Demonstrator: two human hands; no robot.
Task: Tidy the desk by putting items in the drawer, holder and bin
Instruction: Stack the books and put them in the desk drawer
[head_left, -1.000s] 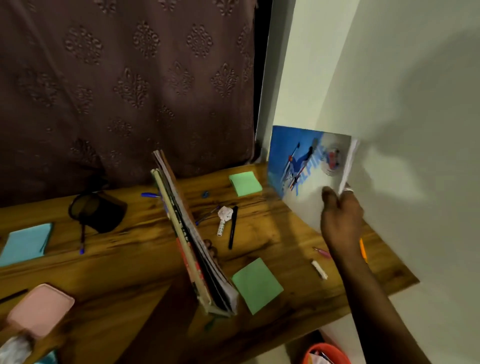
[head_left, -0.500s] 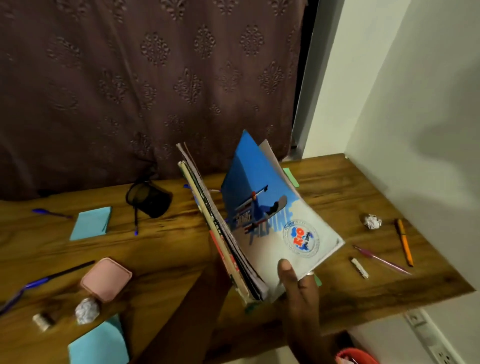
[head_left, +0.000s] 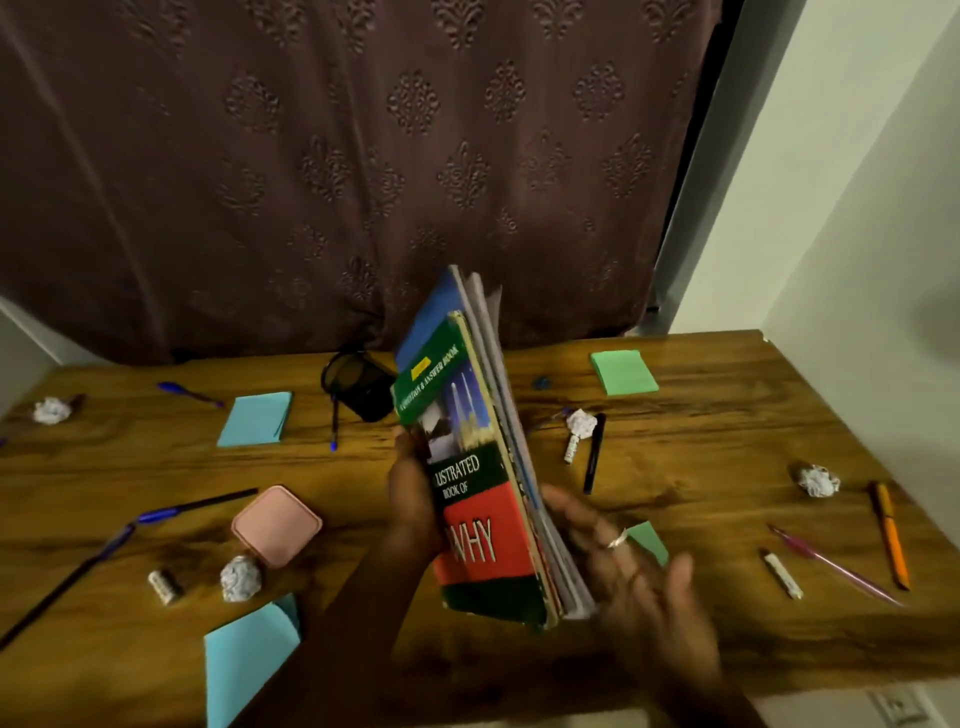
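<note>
A stack of books (head_left: 480, 499) stands on edge over the middle of the wooden desk (head_left: 701, 426), a green and red cover facing left. My left hand (head_left: 413, 499) grips the stack from the left. My right hand (head_left: 623, 571) presses flat against the pages on its right side, fingers spread, a ring showing. A black mesh holder (head_left: 358, 382) lies tipped over behind the books. Pens, crumpled paper balls and sticky-note pads lie scattered around. No drawer or bin is in view.
Left: blue pens (head_left: 171, 514), a pink case (head_left: 276, 525), paper balls (head_left: 240, 578), blue note pads (head_left: 255, 418). Right: an orange pen (head_left: 889, 535), a pink pen (head_left: 831, 564), a paper ball (head_left: 819, 480), a black marker (head_left: 594, 452), green pads (head_left: 623, 372). A curtain hangs behind; a wall stands on the right.
My right hand brought the blue-covered magazine from the right wall over to the stack and closed it against the other books. The stack now stands together between both hands.
</note>
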